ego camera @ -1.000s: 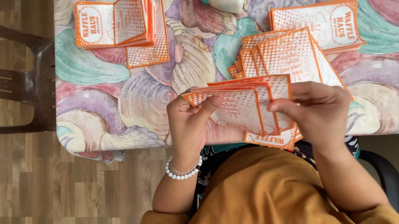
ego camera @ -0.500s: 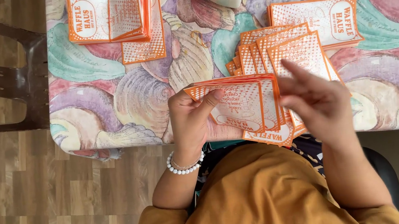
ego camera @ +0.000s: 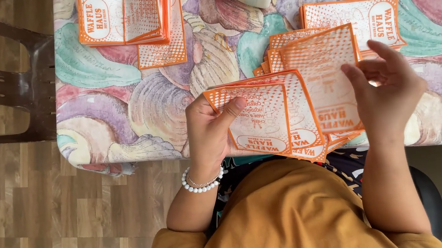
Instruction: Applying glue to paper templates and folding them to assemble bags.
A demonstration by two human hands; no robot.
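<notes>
A fanned sheaf of orange-and-white printed paper sleeves sits above the near edge of the worktop, flat and overlapping, each with a dotted pattern and an orange border. The front sleeve faces up with its print upside down to the viewer. One sleeve stands out higher than the rest, tilted slightly, above a further loose pile.

Mustard top, white bead bracelet

The left hand curled with its thumb pressed flat across the front, wrist bent near the table's near edge, while the right hand hovered half-open, fingers spread.
</notes>
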